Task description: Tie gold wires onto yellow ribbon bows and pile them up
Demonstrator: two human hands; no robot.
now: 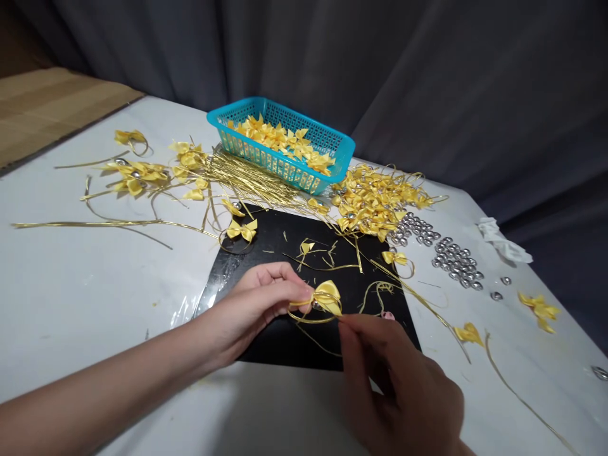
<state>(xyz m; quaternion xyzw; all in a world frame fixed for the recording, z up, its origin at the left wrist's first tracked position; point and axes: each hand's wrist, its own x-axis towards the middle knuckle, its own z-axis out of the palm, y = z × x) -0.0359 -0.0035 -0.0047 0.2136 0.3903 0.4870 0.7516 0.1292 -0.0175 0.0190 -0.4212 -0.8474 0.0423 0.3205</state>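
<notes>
Between my two hands is a yellow ribbon bow [327, 296] with a looped gold cord [313, 320] around it and a small silver bead at its middle. My left hand [266, 291] pinches the bow's left side between thumb and fingers. With thumb and index finger pressed together, my right hand [399, 373] pinches the loop's right end near the bow's lower tip; exactly what lies between those fingertips is partly hidden. Both hands are held over a black mat [280, 237]. Thin gold cord scraps and a loose yellow ribbon piece [306, 247] lie on the mat.
A blue basket [342, 149] of yellow bows stands at the back, beside gold cords [251, 177]. Finished-looking bows are heaped [370, 199] to its right, near silver beads [458, 263]. More bows [137, 174] lie left. A white crumpled item [503, 240] is at the right edge.
</notes>
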